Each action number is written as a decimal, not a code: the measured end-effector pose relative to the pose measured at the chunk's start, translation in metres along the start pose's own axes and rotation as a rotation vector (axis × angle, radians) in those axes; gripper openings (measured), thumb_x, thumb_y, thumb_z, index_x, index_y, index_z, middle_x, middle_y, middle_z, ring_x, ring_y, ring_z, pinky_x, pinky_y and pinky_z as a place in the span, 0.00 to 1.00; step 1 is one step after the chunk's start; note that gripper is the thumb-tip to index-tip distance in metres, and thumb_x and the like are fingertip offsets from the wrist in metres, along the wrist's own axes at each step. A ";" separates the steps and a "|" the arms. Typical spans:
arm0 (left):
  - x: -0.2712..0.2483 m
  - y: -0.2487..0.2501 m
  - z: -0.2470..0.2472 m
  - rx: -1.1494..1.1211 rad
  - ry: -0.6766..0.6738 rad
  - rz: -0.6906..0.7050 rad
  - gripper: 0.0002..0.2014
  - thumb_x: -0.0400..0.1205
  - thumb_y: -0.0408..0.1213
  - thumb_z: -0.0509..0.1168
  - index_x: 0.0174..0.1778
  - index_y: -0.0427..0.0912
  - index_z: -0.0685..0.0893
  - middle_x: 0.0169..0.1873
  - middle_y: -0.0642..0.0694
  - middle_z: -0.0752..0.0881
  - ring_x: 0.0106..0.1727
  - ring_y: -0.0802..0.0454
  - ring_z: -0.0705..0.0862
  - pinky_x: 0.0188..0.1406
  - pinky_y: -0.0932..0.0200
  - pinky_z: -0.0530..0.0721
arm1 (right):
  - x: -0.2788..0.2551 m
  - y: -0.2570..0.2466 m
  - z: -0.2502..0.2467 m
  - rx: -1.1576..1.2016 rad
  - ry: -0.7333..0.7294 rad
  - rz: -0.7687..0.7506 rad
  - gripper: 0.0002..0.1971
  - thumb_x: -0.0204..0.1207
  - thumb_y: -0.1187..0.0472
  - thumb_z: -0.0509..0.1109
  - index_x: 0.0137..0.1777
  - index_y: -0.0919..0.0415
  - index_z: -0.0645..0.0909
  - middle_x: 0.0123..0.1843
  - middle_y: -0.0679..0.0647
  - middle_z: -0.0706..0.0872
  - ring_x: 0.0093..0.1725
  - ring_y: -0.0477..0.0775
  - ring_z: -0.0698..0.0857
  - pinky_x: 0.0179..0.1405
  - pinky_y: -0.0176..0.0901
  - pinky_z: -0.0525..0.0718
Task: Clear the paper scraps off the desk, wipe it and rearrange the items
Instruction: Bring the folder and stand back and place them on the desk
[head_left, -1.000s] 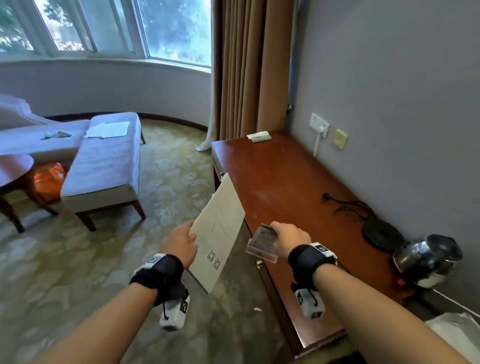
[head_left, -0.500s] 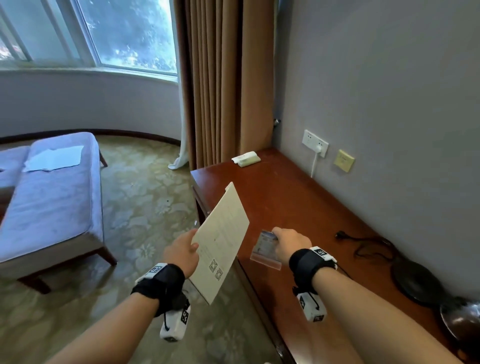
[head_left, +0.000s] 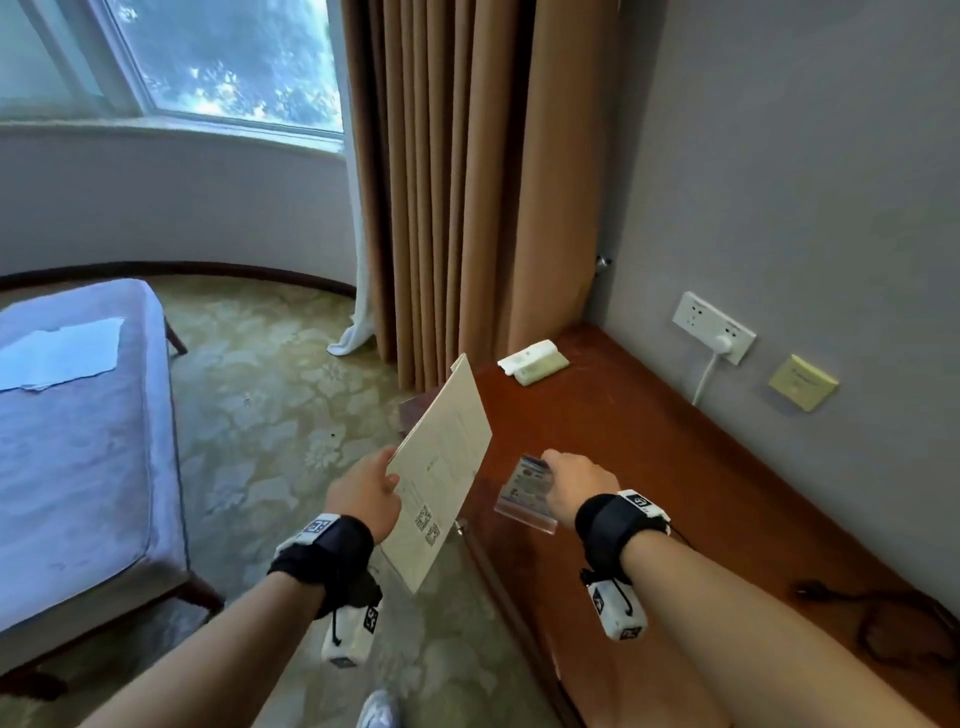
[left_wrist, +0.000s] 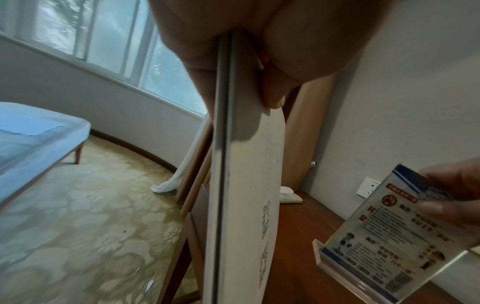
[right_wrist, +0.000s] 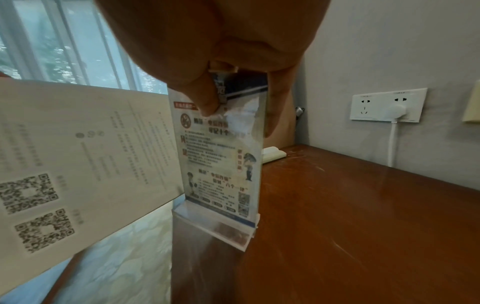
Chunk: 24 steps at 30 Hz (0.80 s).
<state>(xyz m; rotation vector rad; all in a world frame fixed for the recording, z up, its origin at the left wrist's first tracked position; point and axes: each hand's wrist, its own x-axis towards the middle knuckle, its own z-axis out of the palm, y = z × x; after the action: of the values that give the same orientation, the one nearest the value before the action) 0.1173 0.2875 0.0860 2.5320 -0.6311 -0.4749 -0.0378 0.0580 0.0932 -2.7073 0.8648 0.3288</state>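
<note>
Card (head_left: 441, 467) pinched by left hand (head_left: 363, 499), acrylic sign (head_left: 524, 493) under right hand (head_left: 576, 483) (above desk (head_left: 675, 467))

Soft daylight comes from the window (head_left: 223, 57) at the upper left of the head view, where the glass looks pale and washed out. The room is evenly and moderately bright, and the wooden surface (head_left: 701, 467) carries a faint sheen. Straight lines bow toward the frame edges. In the wrist views the left hand (left_wrist: 272, 41) and right hand (right_wrist: 207, 41) fill the top, shadowed and out of focus. Print on the card (right_wrist: 78, 154) at left is smeared. A white glare patch sits on the clear stand (right_wrist: 221, 164).
</note>
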 end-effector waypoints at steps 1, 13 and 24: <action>0.024 0.002 -0.004 0.033 -0.008 0.036 0.23 0.86 0.36 0.58 0.77 0.58 0.71 0.65 0.48 0.85 0.60 0.44 0.86 0.57 0.46 0.86 | 0.015 -0.002 -0.002 0.008 0.012 0.033 0.06 0.78 0.55 0.63 0.53 0.45 0.73 0.53 0.48 0.84 0.49 0.55 0.84 0.45 0.50 0.85; 0.218 0.114 -0.004 0.537 -0.217 0.549 0.33 0.84 0.38 0.58 0.86 0.50 0.54 0.74 0.49 0.72 0.58 0.43 0.86 0.53 0.50 0.86 | 0.092 0.045 -0.030 0.151 0.058 0.437 0.09 0.78 0.46 0.65 0.55 0.45 0.79 0.52 0.49 0.88 0.47 0.58 0.87 0.40 0.43 0.83; 0.275 0.208 0.101 0.841 -0.468 0.904 0.41 0.84 0.34 0.61 0.88 0.48 0.42 0.81 0.44 0.61 0.62 0.41 0.83 0.57 0.49 0.84 | 0.148 0.139 -0.030 0.210 0.017 0.666 0.11 0.79 0.56 0.62 0.58 0.45 0.79 0.53 0.51 0.88 0.48 0.57 0.87 0.47 0.49 0.88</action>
<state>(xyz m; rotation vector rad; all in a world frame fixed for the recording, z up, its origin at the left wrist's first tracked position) 0.2307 -0.0521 0.0551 2.4028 -2.4050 -0.5104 0.0013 -0.1384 0.0508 -2.1642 1.6867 0.3206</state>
